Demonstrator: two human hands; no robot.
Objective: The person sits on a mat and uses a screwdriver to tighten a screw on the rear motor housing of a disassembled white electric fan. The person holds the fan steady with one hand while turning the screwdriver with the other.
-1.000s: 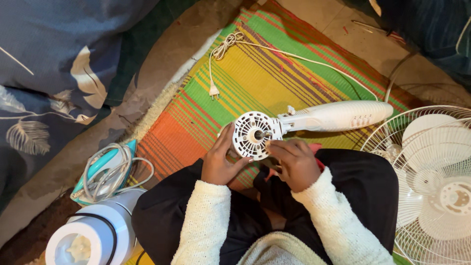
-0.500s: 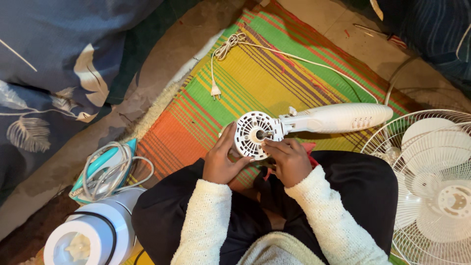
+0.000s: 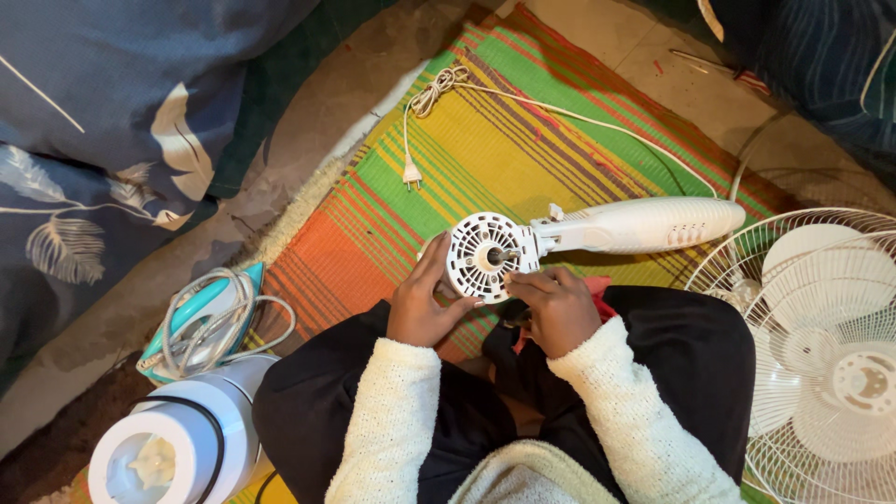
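Observation:
A white fan motor unit [image 3: 607,233] lies across a striped mat [image 3: 485,159], its round vented face with a metal shaft turned toward me. My left hand [image 3: 425,303] grips the left rim of that round face. My right hand [image 3: 555,308] rests at its lower right edge, fingers curled against the rim. A white power cord with a plug [image 3: 411,173] trails from the unit across the mat.
A white fan grille with blades [image 3: 821,345] lies at the right. A teal and white iron wrapped in its cord [image 3: 210,317] and a white blender base [image 3: 177,443] sit at lower left. Blue patterned bedding [image 3: 112,121] fills the upper left.
Both hands have stayed on the round face of the motor unit with small finger shifts. The unit has barely moved.

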